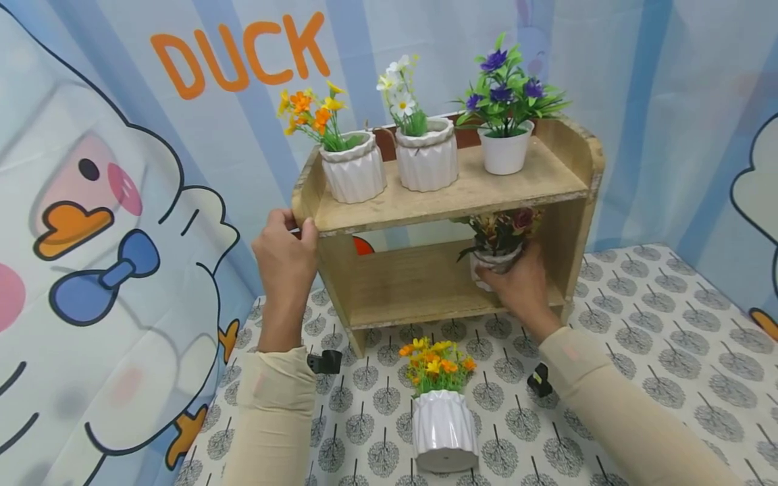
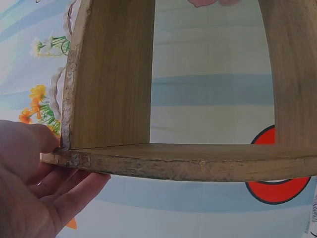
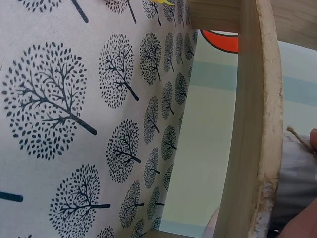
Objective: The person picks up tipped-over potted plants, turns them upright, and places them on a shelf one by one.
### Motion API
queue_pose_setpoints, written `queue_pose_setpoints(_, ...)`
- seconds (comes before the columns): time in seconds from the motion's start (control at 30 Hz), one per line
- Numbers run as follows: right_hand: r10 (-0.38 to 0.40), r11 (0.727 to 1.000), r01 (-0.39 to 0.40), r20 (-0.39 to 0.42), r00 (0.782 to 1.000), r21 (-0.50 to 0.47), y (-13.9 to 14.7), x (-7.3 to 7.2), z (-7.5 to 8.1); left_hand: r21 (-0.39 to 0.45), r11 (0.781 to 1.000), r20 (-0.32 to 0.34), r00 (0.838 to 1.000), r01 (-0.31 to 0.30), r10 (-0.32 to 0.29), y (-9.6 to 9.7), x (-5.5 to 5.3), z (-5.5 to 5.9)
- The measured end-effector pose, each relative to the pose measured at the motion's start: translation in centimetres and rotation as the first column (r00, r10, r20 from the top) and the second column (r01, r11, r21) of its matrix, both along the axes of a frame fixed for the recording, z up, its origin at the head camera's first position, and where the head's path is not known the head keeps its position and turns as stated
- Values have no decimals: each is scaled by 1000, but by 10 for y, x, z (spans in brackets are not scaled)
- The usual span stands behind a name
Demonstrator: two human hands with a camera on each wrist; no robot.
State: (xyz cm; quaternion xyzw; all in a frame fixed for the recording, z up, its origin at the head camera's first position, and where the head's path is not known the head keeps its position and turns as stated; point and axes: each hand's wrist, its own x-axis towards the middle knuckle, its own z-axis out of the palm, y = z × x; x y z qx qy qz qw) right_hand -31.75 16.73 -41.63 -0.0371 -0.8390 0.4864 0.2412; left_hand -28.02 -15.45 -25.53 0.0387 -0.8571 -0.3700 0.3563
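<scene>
A two-tier wooden shelf stands on the cloth. My left hand grips its left side panel at upper-tier height; in the left wrist view the thumb lies on one face and the fingers on the other. On the right of the lower tier, my right hand holds a white flowerpot with dark red flowers. The upper board hides part of those flowers. In the right wrist view, only a slice of the pot shows past the board edge, with twine near its rim.
Along the upper tier stand an orange-flowered pot, a white-flowered pot and a purple-flowered pot. Another white pot with yellow-orange flowers lies on the tree-print tablecloth in front. A duck-print curtain hangs behind.
</scene>
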Motion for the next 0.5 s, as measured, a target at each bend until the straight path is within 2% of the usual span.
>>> queue_pose_setpoints(0.5, 26, 999, -26, 21, 999, 31, -1, 9, 6, -6, 1000, -3, 1000, -4, 4, -1, -1, 0)
